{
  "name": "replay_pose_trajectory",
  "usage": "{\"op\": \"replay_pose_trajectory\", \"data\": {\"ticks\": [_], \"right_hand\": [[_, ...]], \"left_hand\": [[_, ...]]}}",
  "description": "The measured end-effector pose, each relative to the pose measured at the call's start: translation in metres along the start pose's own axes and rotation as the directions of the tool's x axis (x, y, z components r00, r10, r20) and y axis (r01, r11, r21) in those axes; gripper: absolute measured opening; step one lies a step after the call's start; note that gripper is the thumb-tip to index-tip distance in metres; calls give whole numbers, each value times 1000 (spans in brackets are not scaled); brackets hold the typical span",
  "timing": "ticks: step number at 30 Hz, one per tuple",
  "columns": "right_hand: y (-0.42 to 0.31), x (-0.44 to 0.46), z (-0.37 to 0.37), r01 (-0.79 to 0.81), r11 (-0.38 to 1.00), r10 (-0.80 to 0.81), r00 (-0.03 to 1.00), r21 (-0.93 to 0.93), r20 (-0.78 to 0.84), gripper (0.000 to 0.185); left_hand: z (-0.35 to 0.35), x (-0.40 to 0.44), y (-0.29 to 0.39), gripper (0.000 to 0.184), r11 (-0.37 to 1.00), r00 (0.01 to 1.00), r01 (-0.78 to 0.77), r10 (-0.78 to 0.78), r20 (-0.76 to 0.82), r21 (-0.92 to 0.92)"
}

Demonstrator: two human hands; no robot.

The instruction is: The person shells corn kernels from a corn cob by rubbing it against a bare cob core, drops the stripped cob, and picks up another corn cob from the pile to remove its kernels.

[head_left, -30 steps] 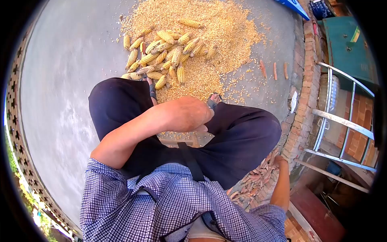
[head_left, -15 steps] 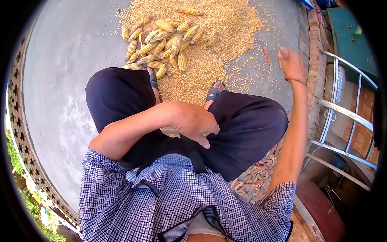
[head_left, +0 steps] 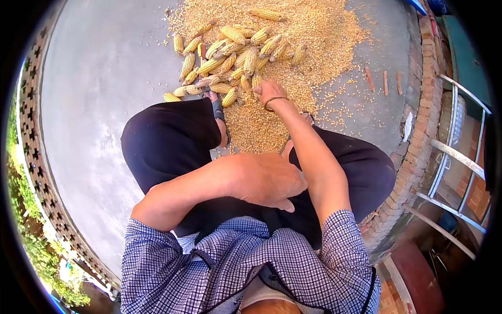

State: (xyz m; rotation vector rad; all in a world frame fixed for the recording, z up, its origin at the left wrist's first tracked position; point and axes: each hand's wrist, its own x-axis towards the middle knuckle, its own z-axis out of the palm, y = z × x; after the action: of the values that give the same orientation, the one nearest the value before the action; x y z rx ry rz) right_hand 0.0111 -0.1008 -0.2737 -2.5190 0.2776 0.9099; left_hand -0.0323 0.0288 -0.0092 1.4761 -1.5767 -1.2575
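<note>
My left hand is closed over my lap with its back towards me. Whatever sits under its fingers is hidden. My right hand reaches past it to the near edge of a pile of yellow corn cobs. Its curled fingers meet the lower end of one corn cob; the fingertips are partly hidden. Loose corn kernels spread around and below the pile, between my sandalled feet.
Several stripped cobs lie on the grey concrete floor at the right. A low brick edging runs along that side, with a metal ladder-like frame beyond it. A perforated brick wall curves along the left.
My right hand has swung from the far right to the near side of the corn pile. More stripped cobs show at the right. My left hand stays over my lap, and the view has shifted.
</note>
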Motion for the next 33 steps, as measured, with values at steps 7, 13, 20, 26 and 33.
{"op": "replay_pose_trajectory", "data": {"ticks": [7,13,20,26,33], "right_hand": [[7,6,38,84,996,-81,992,27,-99,41],[10,27,66,84,988,-70,991,126,-112,41],[18,38,87,-40,922,80,993,386,-87,35],[33,50,87,42,662,1,998,748,-58,46],[-6,-3,-64,307,270,-295,929,913,-226,48]], "left_hand": [[-7,1,4,38,998,997,66,-67,-25,-4],[-7,1,5,37,997,994,73,-70,-85,29],[-5,-1,2,34,998,992,64,-65,-112,-12],[-24,-1,6,32,985,976,171,-171,-134,-16],[-60,-22,-11,33,977,296,68,-215,-931,-204]]}}
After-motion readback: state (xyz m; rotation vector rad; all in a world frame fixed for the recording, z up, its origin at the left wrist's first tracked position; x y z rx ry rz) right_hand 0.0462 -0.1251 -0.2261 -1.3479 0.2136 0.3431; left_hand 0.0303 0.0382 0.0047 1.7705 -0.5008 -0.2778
